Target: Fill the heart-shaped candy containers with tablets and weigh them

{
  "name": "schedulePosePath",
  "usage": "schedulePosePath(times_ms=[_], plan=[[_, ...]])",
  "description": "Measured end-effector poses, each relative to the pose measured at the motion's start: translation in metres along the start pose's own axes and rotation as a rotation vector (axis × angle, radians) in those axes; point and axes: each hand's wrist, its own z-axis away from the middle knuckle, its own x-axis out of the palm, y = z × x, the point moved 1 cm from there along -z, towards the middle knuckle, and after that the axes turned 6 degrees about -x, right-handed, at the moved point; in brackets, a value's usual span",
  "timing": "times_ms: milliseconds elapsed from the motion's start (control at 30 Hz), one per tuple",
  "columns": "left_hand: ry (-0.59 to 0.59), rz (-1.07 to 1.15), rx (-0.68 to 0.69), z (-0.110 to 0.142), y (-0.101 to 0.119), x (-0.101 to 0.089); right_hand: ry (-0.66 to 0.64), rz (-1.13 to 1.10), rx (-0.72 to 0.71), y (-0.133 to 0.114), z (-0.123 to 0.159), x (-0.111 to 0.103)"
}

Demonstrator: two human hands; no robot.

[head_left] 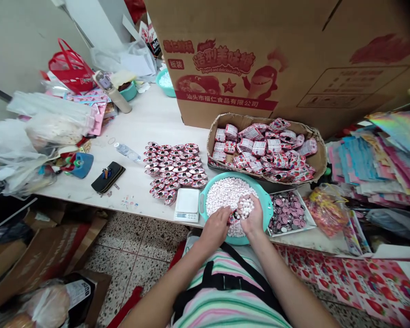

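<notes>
My left hand (215, 227) grips a small pink printed candy container (232, 217), its dark opening facing my right hand. Cupped in my right hand (255, 219) is a heap of small whitish candies (246, 206), held right beside that container. Both hands are over a turquoise basin (267, 202) filled with pale pink-white candies (227, 192). Left of the basin stands a white digital scale (187, 201). Behind the scale, several similar containers (174, 166) are packed in rows with dark openings showing. My fingers partly hide the held container.
A cut-down cardboard box (209, 157) of printed containers stands behind the basin, before a tall carton (232, 27). At right are a tray of pink and silver round pieces (287, 212) and a bag of colourful bits (328, 209). A black pouch (108, 176) and bottle (127, 151) lie left.
</notes>
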Motion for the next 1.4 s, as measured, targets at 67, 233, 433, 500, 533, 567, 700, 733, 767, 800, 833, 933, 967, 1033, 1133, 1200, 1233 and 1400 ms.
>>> schedulePosePath(times_ms=[67,233,433,500,533,567,700,733,767,800,833,933,967,1033,1133,1200,1233,1400], plan=[[-0.013,0.028,-0.022,-0.001,0.003,-0.002,0.047,0.008,-0.041,0.001,0.002,0.004],[-0.009,0.144,-0.125,0.002,0.006,-0.007,0.033,0.002,-0.046,0.001,0.004,0.008],[0.010,0.159,-0.070,0.003,0.005,-0.007,-0.090,0.016,-0.096,0.001,0.007,0.009],[0.021,0.161,-0.089,0.002,0.006,-0.005,-0.099,0.034,-0.109,0.000,0.009,0.010],[0.023,0.157,-0.090,0.002,0.007,-0.005,-0.102,0.048,-0.114,-0.001,0.009,0.010],[0.023,0.151,-0.083,0.002,0.008,-0.004,-0.106,0.063,-0.117,-0.002,0.010,0.010],[0.034,0.155,-0.089,0.002,0.011,-0.001,-0.128,0.103,-0.125,-0.005,0.012,0.010],[0.037,0.172,-0.110,0.003,0.012,0.000,-0.126,0.109,-0.126,-0.006,0.013,0.009],[0.039,0.188,-0.129,0.003,0.013,0.000,-0.122,0.116,-0.128,-0.006,0.013,0.008],[0.039,0.199,-0.138,0.003,0.013,0.001,-0.116,0.124,-0.130,-0.006,0.013,0.008],[0.038,0.201,-0.136,0.004,0.014,0.001,-0.109,0.133,-0.129,-0.006,0.014,0.007],[0.025,0.178,-0.103,0.004,0.017,0.001,-0.064,0.167,-0.139,-0.004,0.014,0.004],[0.018,0.170,-0.097,0.003,0.018,0.001,-0.041,0.177,-0.143,-0.003,0.013,0.003],[0.003,0.158,-0.086,0.003,0.020,0.002,0.004,0.188,-0.148,-0.003,0.012,0.003],[-0.011,0.130,-0.058,0.003,0.024,0.002,0.060,0.171,-0.155,-0.006,0.010,0.004],[-0.005,0.132,-0.068,0.004,0.025,0.001,0.065,0.157,-0.160,-0.008,0.010,0.006],[0.002,0.146,-0.085,0.005,0.026,0.001,0.047,0.157,-0.159,-0.009,0.010,0.007],[0.024,0.233,-0.145,0.010,0.028,-0.001,-0.082,0.235,-0.119,-0.011,0.017,0.008]])
